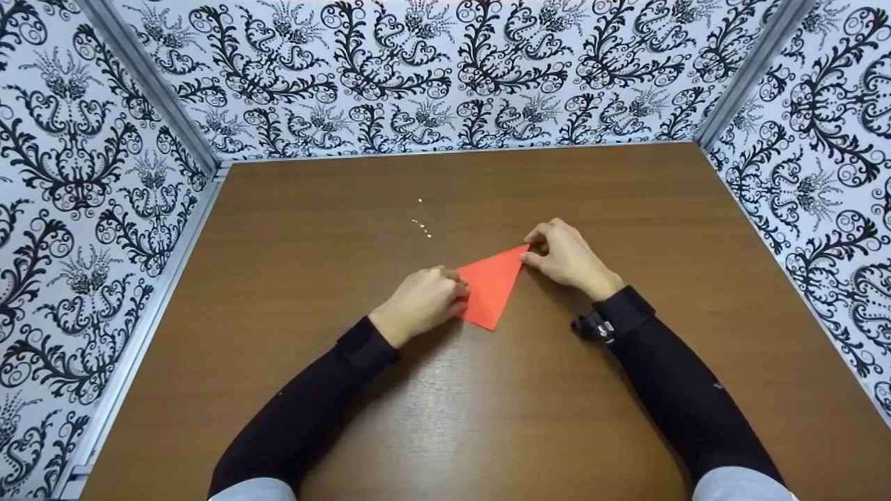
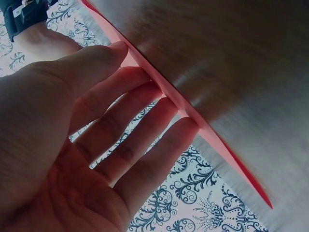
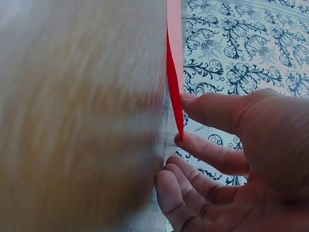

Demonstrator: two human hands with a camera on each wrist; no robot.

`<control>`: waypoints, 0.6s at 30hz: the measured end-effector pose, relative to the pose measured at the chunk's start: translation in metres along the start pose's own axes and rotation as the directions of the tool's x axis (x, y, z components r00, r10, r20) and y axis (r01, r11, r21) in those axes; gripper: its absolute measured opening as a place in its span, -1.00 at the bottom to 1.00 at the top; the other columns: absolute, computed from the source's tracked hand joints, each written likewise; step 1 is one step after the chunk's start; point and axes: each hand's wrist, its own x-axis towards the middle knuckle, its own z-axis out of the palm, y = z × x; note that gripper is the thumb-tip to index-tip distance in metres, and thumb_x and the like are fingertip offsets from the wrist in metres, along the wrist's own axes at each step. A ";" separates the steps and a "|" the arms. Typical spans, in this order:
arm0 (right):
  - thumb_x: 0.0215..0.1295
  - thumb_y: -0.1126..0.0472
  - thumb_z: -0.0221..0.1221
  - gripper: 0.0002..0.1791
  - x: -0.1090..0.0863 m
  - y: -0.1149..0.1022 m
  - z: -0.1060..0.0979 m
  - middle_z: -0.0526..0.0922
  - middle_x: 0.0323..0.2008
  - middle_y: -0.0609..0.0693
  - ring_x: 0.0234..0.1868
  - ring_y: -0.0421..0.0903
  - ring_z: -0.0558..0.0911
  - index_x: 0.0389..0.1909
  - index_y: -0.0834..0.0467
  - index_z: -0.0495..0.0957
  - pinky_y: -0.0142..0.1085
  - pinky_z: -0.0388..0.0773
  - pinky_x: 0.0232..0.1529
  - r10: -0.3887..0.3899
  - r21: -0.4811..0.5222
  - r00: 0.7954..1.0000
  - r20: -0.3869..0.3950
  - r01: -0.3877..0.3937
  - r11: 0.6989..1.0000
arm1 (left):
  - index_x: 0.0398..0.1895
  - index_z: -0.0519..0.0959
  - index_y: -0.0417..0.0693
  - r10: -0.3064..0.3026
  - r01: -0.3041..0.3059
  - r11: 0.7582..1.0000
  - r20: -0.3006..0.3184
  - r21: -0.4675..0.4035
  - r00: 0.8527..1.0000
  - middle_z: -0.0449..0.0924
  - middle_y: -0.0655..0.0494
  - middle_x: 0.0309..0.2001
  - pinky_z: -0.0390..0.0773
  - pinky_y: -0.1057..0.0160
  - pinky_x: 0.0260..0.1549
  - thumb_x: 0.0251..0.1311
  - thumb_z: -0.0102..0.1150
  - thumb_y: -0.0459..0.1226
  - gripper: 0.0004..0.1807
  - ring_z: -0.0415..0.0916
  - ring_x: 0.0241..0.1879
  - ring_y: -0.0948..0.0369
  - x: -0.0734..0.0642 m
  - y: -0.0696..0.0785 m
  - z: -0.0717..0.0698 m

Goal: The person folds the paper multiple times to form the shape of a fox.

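A folded sheet of orange-red paper [image 1: 491,284], kite-like in outline, lies on the brown table between both hands. My left hand [image 1: 423,299] covers its left part. In the left wrist view, the fingertips [image 2: 186,128] and the thumb press on the paper's upper face, the fingers spread and only slightly bent. My right hand [image 1: 567,256] pinches the far right corner between thumb and index finger. The right wrist view shows this corner of the paper [image 3: 175,92] between those two, while the other fingers [image 3: 188,186] curl beside the table surface.
The wooden tabletop [image 1: 445,417] extends around the hands. Small pale specks [image 1: 423,226] lie beyond the left hand. Patterned black-and-white walls [image 1: 431,76] stand at the back and both sides, with metal profiles [image 1: 150,83] at the corners.
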 end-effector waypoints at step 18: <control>0.60 0.17 0.50 -0.86 0.002 0.000 -0.006 0.88 -0.16 0.14 -0.32 -0.09 0.79 -0.07 0.17 0.81 -0.45 0.64 -0.25 0.025 0.139 0.999 -0.033 -0.021 0.990 | -0.13 0.87 -0.06 -0.032 0.032 0.999 0.014 -0.019 0.999 0.91 -0.01 -0.03 0.91 -0.07 -0.07 0.53 0.57 -0.24 -0.92 0.80 -0.06 -0.09 -0.001 0.000 -0.001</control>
